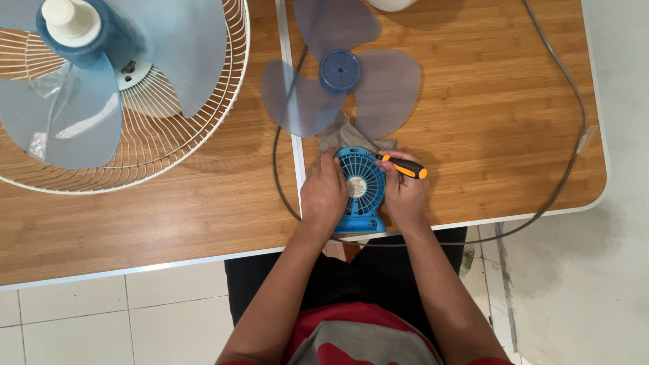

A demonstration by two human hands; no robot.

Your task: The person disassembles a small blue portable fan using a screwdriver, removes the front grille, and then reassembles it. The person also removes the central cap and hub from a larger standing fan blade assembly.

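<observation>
Between both hands' grip (324, 192) (404, 192) lies a small blue fan (359, 189).

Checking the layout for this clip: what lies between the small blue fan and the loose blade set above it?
In the head view, a grey cloth lies between the small blue fan and the loose blade set, partly under both.

A small bright-blue plastic desk fan with a pale round hub (360, 190) sits at the centre of the frame on a honey-brown wood-grain tabletop with a white edge (203, 216), beside a screwdriver with an orange and black handle (404, 167). Above it lie a translucent blue three-lobed fan blade (341, 78) and a grey cloth (341, 135). At upper left, a white wire fan guard (169, 135) carries pale translucent blue blades with a cream cap (71, 20).
</observation>
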